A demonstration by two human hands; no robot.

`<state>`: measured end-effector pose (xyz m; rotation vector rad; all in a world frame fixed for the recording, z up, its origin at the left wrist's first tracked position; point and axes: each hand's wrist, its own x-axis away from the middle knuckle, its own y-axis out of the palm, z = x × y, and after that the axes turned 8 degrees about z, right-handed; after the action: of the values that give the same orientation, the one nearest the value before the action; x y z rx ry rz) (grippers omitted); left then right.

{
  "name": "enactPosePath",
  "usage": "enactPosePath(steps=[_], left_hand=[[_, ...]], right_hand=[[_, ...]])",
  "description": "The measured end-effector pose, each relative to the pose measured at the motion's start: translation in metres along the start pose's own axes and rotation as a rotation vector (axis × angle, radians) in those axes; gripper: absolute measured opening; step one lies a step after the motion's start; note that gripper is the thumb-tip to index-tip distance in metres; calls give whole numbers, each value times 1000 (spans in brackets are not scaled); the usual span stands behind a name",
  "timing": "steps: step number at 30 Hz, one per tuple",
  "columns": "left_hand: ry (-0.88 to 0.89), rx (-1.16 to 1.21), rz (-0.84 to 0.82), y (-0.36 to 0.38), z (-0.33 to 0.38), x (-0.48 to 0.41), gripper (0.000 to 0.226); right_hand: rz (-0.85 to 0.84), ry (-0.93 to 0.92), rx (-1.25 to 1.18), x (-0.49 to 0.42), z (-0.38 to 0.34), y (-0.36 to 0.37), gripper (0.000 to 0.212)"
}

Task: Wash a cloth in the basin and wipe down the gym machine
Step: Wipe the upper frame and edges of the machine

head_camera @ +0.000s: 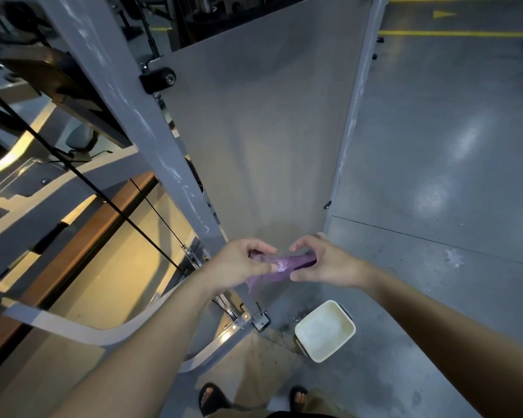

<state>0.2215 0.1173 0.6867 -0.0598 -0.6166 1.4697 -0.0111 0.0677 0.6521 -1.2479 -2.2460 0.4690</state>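
Head view: a person stands over the basin [325,330] on the floor, both hands raised in front of the gym machine [263,122].
Cloth: the purple cloth [280,267] is bunched between the two hands, well above the basin and slightly to its left; one tail hangs down.
Step, as I judge it: wringing or folding the washed cloth before wiping.
Doing it well: twist it over the basin, not beside it, so drips land inside; the floor near the basin already looks wet.
Left hand [242,263]: fingers curled, pinching the cloth's left end.
Right hand [323,265]: fingers and thumb curled round the right end.
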Motion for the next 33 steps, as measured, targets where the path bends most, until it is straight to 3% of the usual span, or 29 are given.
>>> enactPosePath(steps=[5,9,15,19,23,26,29,31,33], left_hand=[[92,-329,69,-2,7,-1,22],[39,-223,139,-7,2,-6,9],[17,81,6,-16,4,-6,10],[-90,279,-106,-16,2,-4,26],[-160,230,-254,-9,4,4,42],[-80,126,-254,-3,2,5,39],[-51,209,-147,0,-8,5,50],[-23,284,-112,0,-11,9,30],[29,307,-114,1,-13,14,9]], right_hand=[[135,-122,147,-5,-1,-13,33],[138,-184,152,-6,-6,-28,27],[101,-170,-226,1,-13,-37,15],[51,-89,-498,2,-15,-30,4],[-126,-10,-873,8,-23,-29,27],[-109,-37,-774,8,-27,-28,38],[177,-36,-296,-3,-18,-15,36],[322,-61,-228,-4,-10,-3,28],[327,-121,-261,2,-2,9,14]])
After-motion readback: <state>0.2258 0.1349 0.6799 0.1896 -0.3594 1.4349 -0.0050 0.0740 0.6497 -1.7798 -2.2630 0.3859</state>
